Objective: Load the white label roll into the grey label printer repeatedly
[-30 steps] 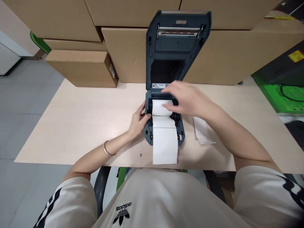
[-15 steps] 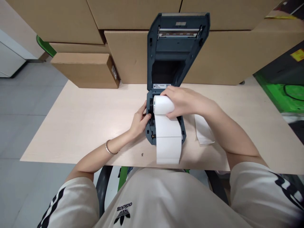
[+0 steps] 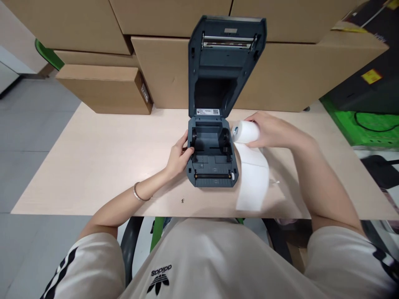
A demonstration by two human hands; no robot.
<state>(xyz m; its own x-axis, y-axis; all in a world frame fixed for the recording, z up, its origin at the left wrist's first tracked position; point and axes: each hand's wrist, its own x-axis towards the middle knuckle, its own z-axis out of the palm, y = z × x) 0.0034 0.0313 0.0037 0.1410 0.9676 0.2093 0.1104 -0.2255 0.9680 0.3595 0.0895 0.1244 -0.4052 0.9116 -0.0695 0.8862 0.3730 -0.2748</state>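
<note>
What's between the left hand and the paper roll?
The printer base, as the head view shows. The left hand is at its left edge; the paper roll, held in the right hand, is by its right side.

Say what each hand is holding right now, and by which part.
The right hand holds the roll by its right end. The left hand grips the printer by the left side of its base.

The light is bright and soft. The table (image 3: 102,162) shines a little on the left, with a soft shadow near the right arm (image 3: 330,178). The paper (image 3: 254,182) looks a bit blurry. The picture's edges look stretched.
</note>
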